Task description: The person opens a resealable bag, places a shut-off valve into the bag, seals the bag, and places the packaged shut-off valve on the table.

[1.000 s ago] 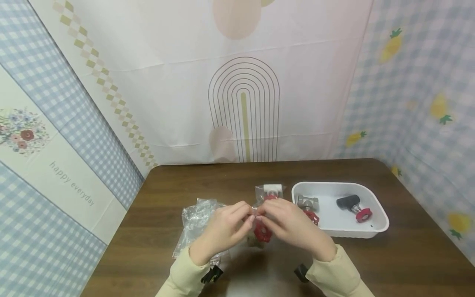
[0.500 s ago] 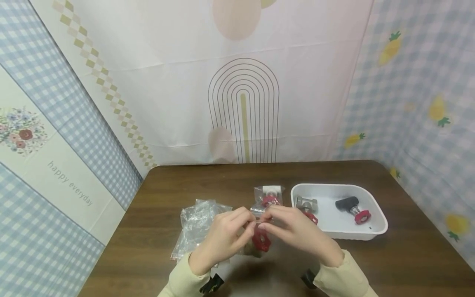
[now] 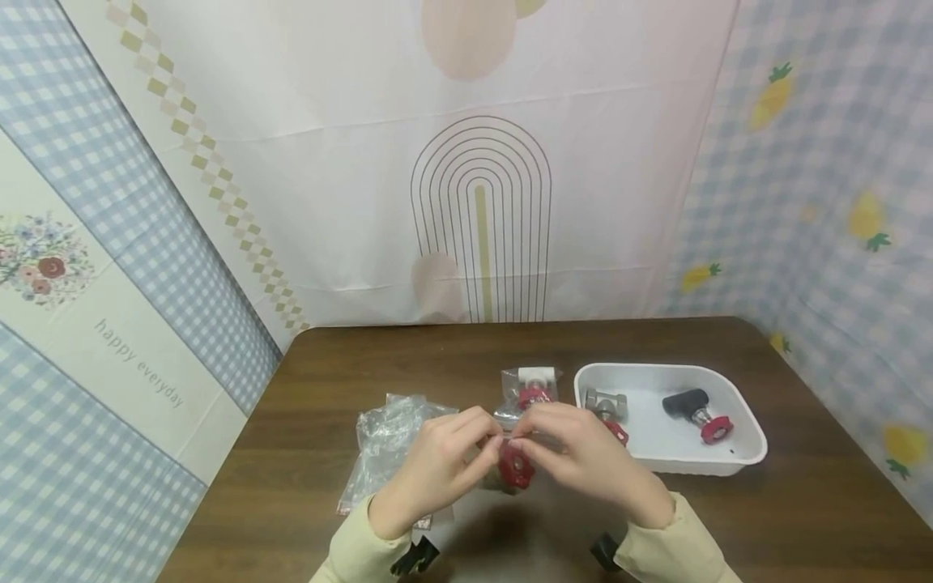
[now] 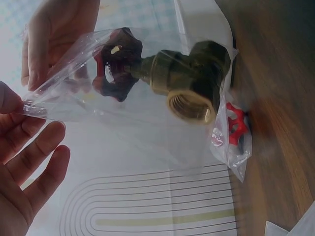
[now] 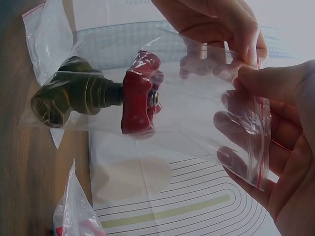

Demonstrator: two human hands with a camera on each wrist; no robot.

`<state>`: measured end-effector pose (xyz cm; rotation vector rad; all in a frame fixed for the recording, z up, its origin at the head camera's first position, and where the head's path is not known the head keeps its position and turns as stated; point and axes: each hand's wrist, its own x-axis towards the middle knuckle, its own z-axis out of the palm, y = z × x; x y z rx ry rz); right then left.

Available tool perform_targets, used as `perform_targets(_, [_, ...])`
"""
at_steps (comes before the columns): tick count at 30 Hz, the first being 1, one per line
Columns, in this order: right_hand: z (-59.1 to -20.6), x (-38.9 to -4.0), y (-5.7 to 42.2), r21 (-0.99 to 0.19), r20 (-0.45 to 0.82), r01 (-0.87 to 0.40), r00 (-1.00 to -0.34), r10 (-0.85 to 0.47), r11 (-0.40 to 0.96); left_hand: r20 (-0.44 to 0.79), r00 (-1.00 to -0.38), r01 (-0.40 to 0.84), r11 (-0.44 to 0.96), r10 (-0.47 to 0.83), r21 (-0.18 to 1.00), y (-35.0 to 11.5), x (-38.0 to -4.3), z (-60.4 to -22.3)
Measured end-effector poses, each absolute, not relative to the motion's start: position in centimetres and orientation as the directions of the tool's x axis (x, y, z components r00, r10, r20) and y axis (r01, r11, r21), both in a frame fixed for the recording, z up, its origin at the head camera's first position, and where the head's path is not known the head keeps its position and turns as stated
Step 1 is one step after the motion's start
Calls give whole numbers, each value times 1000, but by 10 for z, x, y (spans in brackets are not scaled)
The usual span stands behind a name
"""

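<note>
Between both hands hangs a clear zip-lock bag (image 5: 197, 113) with a brass valve (image 4: 189, 81) inside. The valve has a red handwheel (image 5: 141, 93), and its threaded port faces the left wrist camera. My left hand (image 3: 453, 455) pinches the bag's top edge between thumb and fingers. Close beside it, my right hand (image 3: 583, 453) pinches the same edge, where a red zip line shows in the right wrist view. The valve hangs at the bag's far end, clear of the fingers. From the head, the hands partly cover the bag.
Crumpled clear bags (image 3: 394, 437) lie left of the hands. Behind the hands rests another bagged valve (image 3: 535, 385), with a white body and red handwheel. To the right, a white tray (image 3: 656, 463) holds a grey metal valve (image 3: 605, 402) and a black-bodied valve (image 3: 687, 402) on the brown table (image 3: 328, 364).
Both hands have lowered slightly toward the person, uncovering more of the bagged valve behind them. The brass valve has swung a little in its bag. Both hands keep their pinch.
</note>
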<state>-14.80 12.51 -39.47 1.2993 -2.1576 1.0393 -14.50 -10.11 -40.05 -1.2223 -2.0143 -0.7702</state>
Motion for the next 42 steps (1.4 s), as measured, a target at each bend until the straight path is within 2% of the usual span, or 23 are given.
perform_targets(8, [-394, -150, 125, -338, 698, -887, -461, -548, 316, 775, -353, 912, 379, 525, 159, -101, -147, -397])
perform_targets(15, [-393, -153, 125, -433, 676, -846, -534, -509, 311, 797, -324, 917, 375, 510, 133, -102, -150, -391])
perform_targets(22, [-395, -153, 124, -493, 628, -807, -588, -510, 324, 792, -360, 904, 395, 493, 165, -109, -151, -393])
perform_targets(32, [-395, -152, 122, -463, 657, -829, -558, -507, 313, 781, -373, 904, 385, 500, 186, -111, -152, -394])
perform_targets(42, [-398, -151, 118, -339, 729, -887, -459, -507, 315, 718, -410, 908, 328, 563, 262, -116, -152, -396])
